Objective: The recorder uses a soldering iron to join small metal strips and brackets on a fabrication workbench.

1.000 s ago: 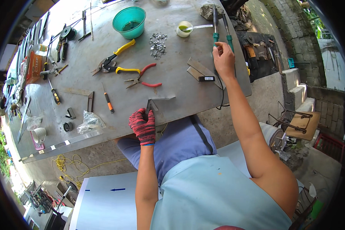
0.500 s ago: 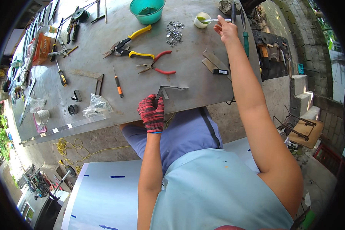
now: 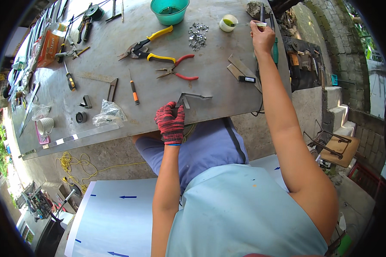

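My left hand point(image 3: 170, 124), in a red-and-black knitted glove, is closed on one end of a bent grey metal strip point(image 3: 195, 95) at the table's near edge. The strip's angled part sticks out beyond the fingers, just above the tabletop. My bare right hand point(image 3: 263, 40) reaches to the far right and pinches a thin pale stick point(image 3: 260, 24); its exact kind is hard to make out. A small white cup point(image 3: 227, 24) with green liquid inside stands left of that hand.
On the metal table point(image 3: 150, 111) lie yellow-handled snips point(image 3: 146, 46), red-handled pliers point(image 3: 176, 68), a metal square point(image 3: 105, 81), screwdrivers point(image 3: 134, 92), metal scraps point(image 3: 197, 37) and flat metal pieces point(image 3: 243, 70). A green basin point(image 3: 171, 18) stands at the back.
My right hand has drawn the pale stick away from the cup, moving right and slightly nearer. My left hand keeps hold of the metal strip, almost still.
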`<move>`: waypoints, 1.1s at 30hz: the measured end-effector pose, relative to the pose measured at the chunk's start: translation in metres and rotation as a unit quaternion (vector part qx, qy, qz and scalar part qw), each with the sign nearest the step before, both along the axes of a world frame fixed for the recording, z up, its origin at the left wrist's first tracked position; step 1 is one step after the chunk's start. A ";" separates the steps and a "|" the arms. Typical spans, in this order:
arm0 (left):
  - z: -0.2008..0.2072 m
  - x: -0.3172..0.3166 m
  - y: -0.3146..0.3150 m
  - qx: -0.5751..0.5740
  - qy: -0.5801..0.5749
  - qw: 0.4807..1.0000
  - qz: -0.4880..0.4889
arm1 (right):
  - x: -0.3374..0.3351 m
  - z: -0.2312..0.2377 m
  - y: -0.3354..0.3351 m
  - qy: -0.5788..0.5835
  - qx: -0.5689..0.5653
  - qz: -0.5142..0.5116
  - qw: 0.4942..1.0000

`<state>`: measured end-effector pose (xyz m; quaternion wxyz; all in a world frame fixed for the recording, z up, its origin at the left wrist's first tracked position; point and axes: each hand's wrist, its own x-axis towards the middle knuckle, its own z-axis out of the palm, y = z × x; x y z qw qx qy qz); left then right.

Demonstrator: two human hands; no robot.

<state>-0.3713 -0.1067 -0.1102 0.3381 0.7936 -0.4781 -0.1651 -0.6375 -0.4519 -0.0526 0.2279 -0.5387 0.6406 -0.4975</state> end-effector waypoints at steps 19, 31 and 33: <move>0.000 -0.001 0.003 -0.020 0.006 1.000 0.007 | -0.001 0.054 0.096 -0.190 0.081 0.080 0.975; 0.000 0.000 0.002 -0.037 0.029 0.999 0.004 | 0.074 0.048 0.223 -0.159 0.242 0.272 0.918; -0.001 0.000 0.002 -0.043 0.032 0.999 0.006 | 0.078 0.044 0.226 -0.138 0.226 0.293 0.919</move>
